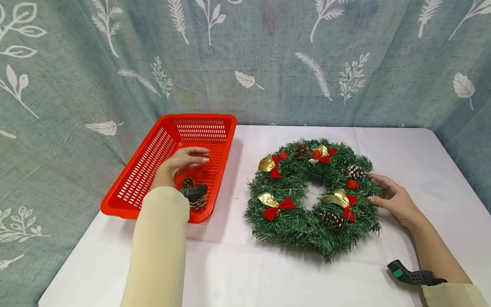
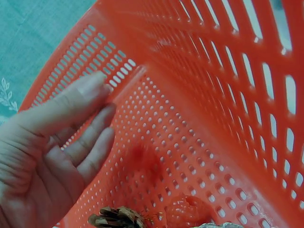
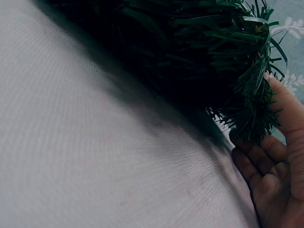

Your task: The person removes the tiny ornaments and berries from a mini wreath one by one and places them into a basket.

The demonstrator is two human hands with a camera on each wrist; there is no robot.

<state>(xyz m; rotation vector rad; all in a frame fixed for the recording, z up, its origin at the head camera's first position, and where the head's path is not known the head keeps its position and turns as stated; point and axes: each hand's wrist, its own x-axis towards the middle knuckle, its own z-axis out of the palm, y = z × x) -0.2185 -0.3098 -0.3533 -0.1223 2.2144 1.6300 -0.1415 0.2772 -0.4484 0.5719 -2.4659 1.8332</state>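
My left hand point(image 1: 184, 160) is held over the red plastic basket point(image 1: 231, 136), its fingers slightly bent with nothing between them. In the left wrist view, a blurred red object point(image 2: 144, 164) appears inside the basket beyond the fingertips. A brown pine cone point(image 2: 116, 217) and a bumpy red berry point(image 2: 186, 211) lie near it. At the right edge of the green Christmas wreath point(image 1: 303, 230), my right hand point(image 1: 397, 200) grips the needles, thumb opposite the fingers. The wreath lies flat, carrying red-and-gold bows point(image 1: 278, 207), pine cones point(image 1: 333, 221) and red berries point(image 1: 352, 184).
The basket stands at the left of the white-covered table point(image 1: 245, 273), a short way from the wreath. Behind the table hangs a grey-green curtain point(image 1: 268, 94) with white leaf prints. The left wrist's black strap device point(image 1: 194, 192) partly covers the pine cones in the basket.
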